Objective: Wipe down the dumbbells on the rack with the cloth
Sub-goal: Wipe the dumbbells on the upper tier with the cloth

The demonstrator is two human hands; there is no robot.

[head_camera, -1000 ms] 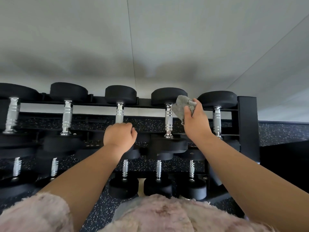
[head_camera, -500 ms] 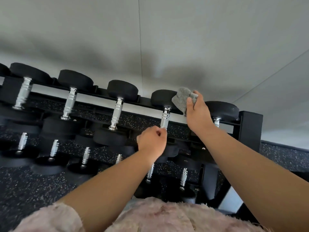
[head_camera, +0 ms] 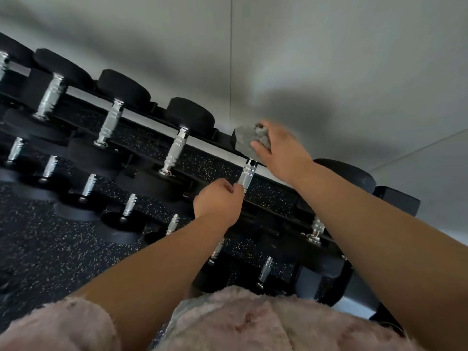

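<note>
While the grey cloth is scrunched up in the right grip and pressed onto the far head of a top-row dumbbell on the rack, its chrome handle is clutched by the left grip.

No text, number, brand or sign is readable on the cloth held in the fingers, the dumbbells beside them, or the rack.

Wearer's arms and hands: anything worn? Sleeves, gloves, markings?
The left hand and right hand are ungloved, no rings or watch visible. Both forearms are bare. A fuzzy pale pink garment shows at the bottom edge; its sleeve ends high on the left arm.
</note>
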